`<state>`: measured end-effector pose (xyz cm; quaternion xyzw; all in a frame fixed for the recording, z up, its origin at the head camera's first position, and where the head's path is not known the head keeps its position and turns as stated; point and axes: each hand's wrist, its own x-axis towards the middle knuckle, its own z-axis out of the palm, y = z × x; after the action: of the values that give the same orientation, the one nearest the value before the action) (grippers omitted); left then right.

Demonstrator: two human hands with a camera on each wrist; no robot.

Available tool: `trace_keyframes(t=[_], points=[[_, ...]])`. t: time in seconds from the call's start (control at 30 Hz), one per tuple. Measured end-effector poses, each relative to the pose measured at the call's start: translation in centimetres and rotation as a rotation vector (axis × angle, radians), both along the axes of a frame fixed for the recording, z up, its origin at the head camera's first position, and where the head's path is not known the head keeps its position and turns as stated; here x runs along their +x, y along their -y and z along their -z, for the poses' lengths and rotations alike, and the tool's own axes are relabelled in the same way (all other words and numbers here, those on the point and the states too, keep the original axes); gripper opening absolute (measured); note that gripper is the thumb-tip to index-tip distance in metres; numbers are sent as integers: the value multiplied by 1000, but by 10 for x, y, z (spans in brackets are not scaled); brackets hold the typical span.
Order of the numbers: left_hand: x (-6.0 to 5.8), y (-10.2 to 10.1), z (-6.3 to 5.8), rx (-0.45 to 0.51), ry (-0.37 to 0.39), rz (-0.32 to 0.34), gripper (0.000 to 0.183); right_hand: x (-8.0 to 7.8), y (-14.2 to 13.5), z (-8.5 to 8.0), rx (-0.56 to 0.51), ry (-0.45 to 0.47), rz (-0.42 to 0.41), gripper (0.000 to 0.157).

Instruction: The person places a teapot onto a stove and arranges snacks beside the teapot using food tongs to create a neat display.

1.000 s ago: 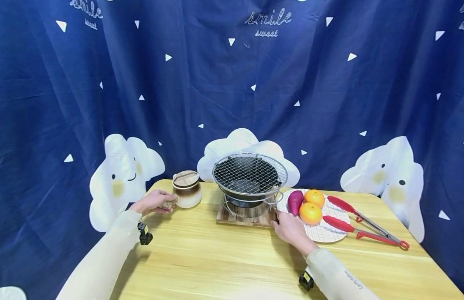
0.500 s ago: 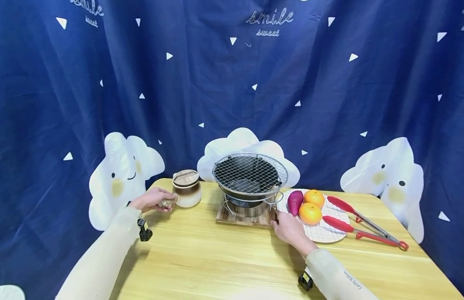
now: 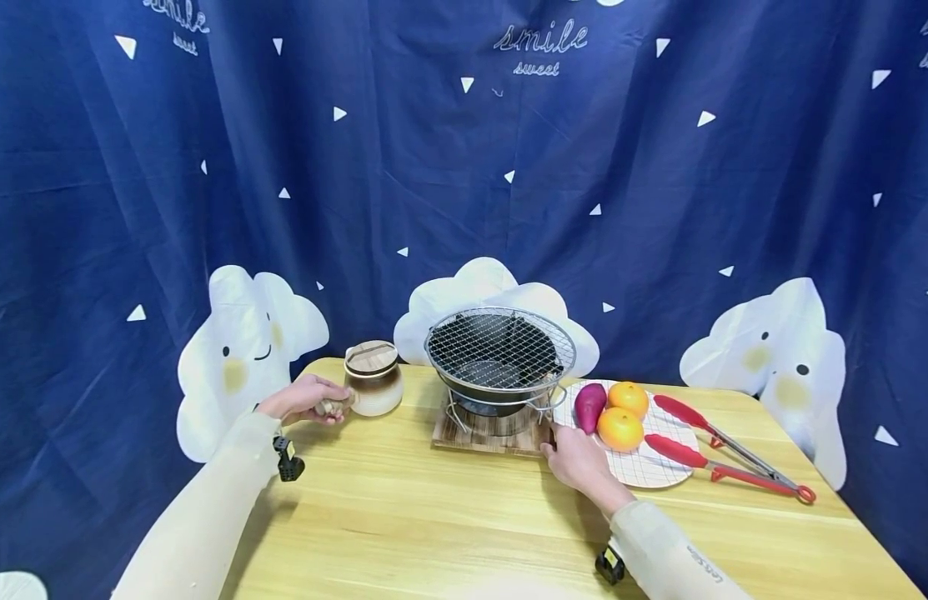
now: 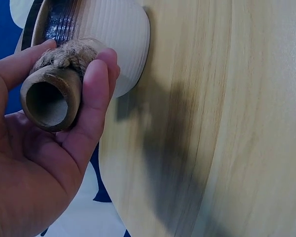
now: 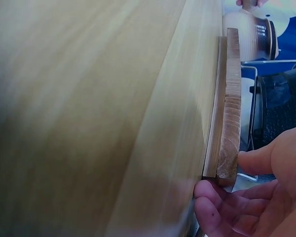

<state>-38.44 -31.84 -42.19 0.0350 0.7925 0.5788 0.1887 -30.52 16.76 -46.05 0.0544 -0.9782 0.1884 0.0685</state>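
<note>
My left hand [image 3: 306,400] grips the side handle of a small brown-and-cream pot [image 3: 377,397] with a wooden lid [image 3: 371,357], at the back left of the table. In the left wrist view the handle [image 4: 73,88] is a hollow tube bound with twine [image 4: 71,53], held between thumb and fingers. My right hand [image 3: 584,462] pinches the front right corner of a wooden board [image 3: 471,438], thumb on top and fingers at the lower edge. On that board stands a round black grill [image 3: 501,407] topped with a wire mesh [image 3: 482,346].
Right of the grill, a white checked plate [image 3: 659,473] holds a purple sweet potato [image 3: 589,407] and two oranges [image 3: 621,429]. Red-tipped tongs [image 3: 749,475] lie spread, partly over the plate. A blue curtain [image 3: 464,167] hangs behind the wooden table [image 3: 433,517].
</note>
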Motion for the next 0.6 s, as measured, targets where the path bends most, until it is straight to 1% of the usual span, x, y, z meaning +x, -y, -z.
trace_keyframes(t=[0.2,0.43,0.6], points=[[-1,0,1,7,10,-24,38,1,0,0,-5,7,-4,16],[0,-2,-3,-34,27,-57,38,1,-1,-1,-17,14,-6,15],[1,-4,-6,-29,63,-49,37,0,0,0,-24,22,4,18]])
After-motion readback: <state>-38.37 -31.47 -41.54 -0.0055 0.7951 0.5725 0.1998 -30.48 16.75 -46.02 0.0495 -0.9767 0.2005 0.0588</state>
